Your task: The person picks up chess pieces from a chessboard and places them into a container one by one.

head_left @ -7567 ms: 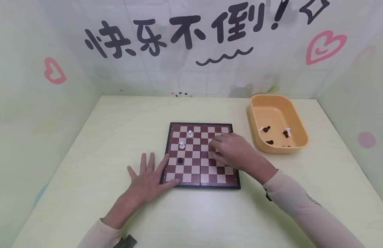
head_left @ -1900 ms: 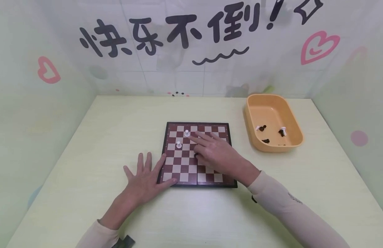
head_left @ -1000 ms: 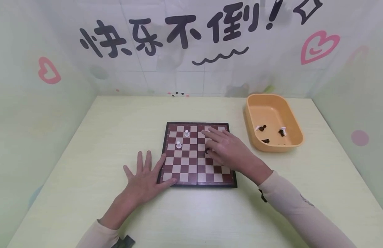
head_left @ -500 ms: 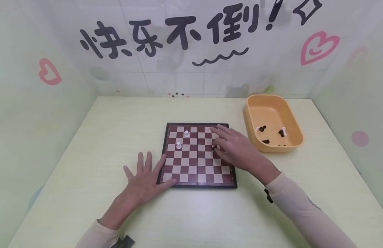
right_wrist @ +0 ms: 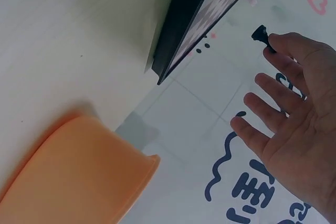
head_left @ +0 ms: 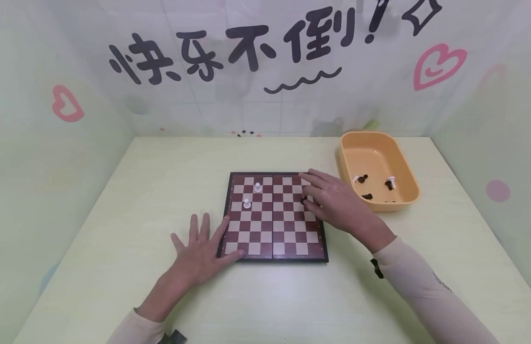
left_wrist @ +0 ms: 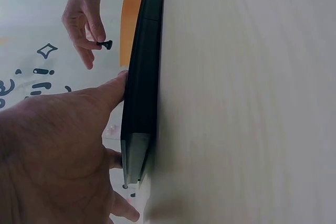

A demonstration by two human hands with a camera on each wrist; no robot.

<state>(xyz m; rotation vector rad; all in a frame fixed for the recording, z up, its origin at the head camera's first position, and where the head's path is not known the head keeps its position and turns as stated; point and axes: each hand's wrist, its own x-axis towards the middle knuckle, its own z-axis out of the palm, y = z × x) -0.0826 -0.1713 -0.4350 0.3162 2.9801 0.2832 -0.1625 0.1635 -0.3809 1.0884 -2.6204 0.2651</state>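
Note:
A red-and-white chequered chessboard with a dark rim lies flat on the table. My left hand has its fingers spread, with thumb and forefinger touching the board's left side. Over the right half of the board, my right hand pinches a small black chess piece between thumb and forefinger. The right wrist view shows the other fingers extended and the piece's wide base pointing away from the hand. In the left wrist view the black piece is held clear of the board. Two white chess pieces, one farther back and one nearer, stand on the left half.
An orange plastic tub stands behind and to the right of the board, near my right hand. Several black and white pieces lie inside it. Printed wall sheets enclose the table at the back and both sides.
The black piece that stood on the board's left half is now in my right hand. That hand has moved rightward over the board with it. My left hand has stayed put.

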